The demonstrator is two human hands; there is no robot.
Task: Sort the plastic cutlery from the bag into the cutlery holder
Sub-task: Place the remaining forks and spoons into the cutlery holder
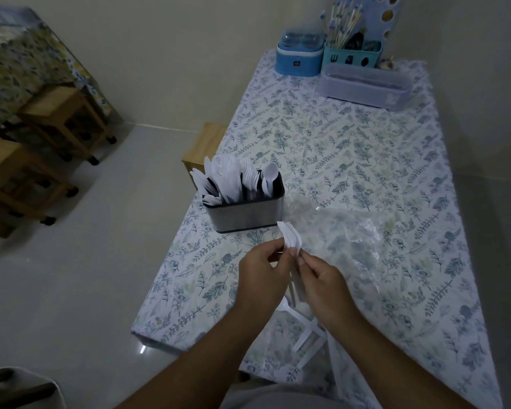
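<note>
A stack of white plastic forks [291,238] is held between my left hand [261,270] and my right hand [322,283], tines pointing up and away. Just beyond it stands the grey cutlery holder [248,212], with white spoons, forks and knives upright in its compartments. The clear plastic bag [357,240] lies crumpled on the table to the right of my hands. A few loose white cutlery pieces [304,335] lie on the cloth below my wrists.
The table carries a floral cloth [351,149]. At its far end stand a blue box [298,56], a teal organiser [351,56] with sticks and a clear lidded container [366,84]. Wooden stools [62,122] stand on the floor at left; another [202,149] sits by the table edge.
</note>
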